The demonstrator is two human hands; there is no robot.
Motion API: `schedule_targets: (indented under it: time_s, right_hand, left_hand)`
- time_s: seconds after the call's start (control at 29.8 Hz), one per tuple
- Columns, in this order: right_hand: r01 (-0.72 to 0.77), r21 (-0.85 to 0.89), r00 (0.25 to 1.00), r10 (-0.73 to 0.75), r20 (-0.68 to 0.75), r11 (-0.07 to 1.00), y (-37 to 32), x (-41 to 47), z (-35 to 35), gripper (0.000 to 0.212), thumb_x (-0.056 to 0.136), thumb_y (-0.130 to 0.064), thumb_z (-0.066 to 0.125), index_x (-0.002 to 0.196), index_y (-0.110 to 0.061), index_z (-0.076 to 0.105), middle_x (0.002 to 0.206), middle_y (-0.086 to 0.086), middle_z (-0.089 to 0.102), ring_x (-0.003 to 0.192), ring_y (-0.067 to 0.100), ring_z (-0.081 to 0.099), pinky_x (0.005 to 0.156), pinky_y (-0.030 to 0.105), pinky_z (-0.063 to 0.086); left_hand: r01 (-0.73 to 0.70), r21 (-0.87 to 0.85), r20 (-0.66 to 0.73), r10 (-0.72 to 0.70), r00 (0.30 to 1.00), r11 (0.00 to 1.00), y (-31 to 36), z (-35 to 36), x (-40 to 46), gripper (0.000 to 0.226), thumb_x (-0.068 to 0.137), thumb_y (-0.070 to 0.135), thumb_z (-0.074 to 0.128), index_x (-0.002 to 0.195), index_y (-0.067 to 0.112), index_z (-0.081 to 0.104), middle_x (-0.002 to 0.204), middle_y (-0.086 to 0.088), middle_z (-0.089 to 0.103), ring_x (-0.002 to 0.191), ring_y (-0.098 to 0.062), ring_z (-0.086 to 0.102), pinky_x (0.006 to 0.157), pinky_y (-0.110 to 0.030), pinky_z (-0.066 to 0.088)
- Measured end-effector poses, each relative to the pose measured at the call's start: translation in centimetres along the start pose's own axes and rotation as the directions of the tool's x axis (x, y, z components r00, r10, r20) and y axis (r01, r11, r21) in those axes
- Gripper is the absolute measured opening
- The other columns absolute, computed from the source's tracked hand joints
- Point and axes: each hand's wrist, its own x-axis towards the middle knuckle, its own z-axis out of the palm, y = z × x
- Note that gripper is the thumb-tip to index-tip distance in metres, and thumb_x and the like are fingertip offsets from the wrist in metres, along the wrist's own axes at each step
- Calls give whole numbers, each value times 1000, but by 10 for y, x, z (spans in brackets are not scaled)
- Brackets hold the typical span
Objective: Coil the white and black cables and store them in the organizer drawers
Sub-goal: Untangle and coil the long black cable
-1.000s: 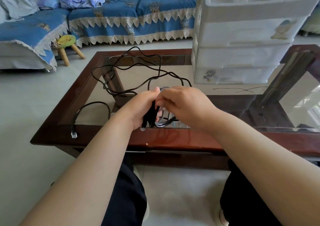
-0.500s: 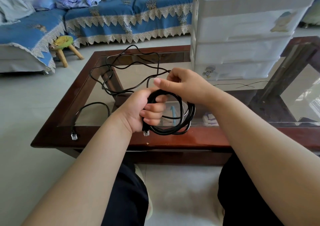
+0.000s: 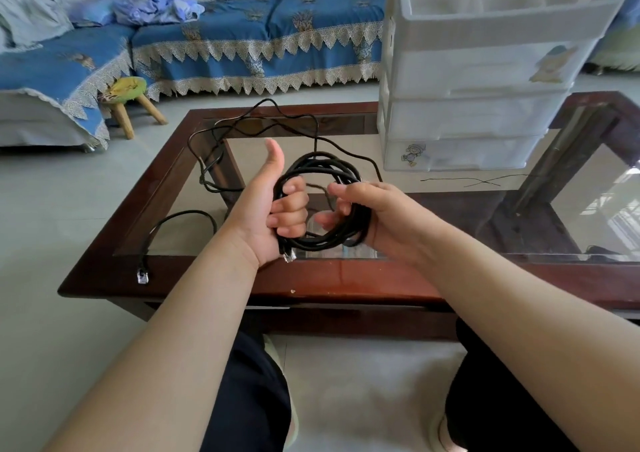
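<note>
Left hand (image 3: 268,209) gripping black cable (image 3: 322,167) coil, thumb up. Right hand (image 3: 363,214) curled, apparently grasping coil's other side. Loose end trailing over counter (image 3: 214,280).

Black cable (image 3: 322,169), white translucent drawers (image 3: 485,71) with cartoon stickers, dark red-brown table frame (image 3: 346,275), blue sofa cover (image 3: 259,36) with cream lace edging, green-yellow stool (image 3: 126,88), pale grey floor (image 3: 52,209)
</note>
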Motion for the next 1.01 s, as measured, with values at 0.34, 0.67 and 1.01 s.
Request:
schedule_targets:
  time_s: [0.34,0.67,1.01]
  right_hand:
    - [74,152,963,-31,-268,986,5,-8,4,44,93,-27,53,54,-19,34,40,-4,21,32,10,19,46,26,36]
    - [-71,-729,983,-74,-165,680,-23,-23,-24,54,68,-63,59,94,-16,56,73,1,71,64,23,70,59,33,54]
    - [-37,-695,988,-77,-132,718,-30,-27,-31,57,81,-63,39,59,-11,40,45,7,34,40,15,27,41,18,27]
  left_hand:
    - [-54,288,163,7,987,956,-12,27,-1,65,55,75,50,72,22,18,46,9,22,34,-4,17,37,-19,23]
    - [7,410,80,-44,996,912,-8,20,-1,57,73,76,33,62,21,33,48,8,20,36,-5,12,37,-20,15]
    - [37,332,150,-91,984,943,-8,18,-7,55,75,73,37,60,20,34,43,9,20,32,-3,13,37,-20,9]
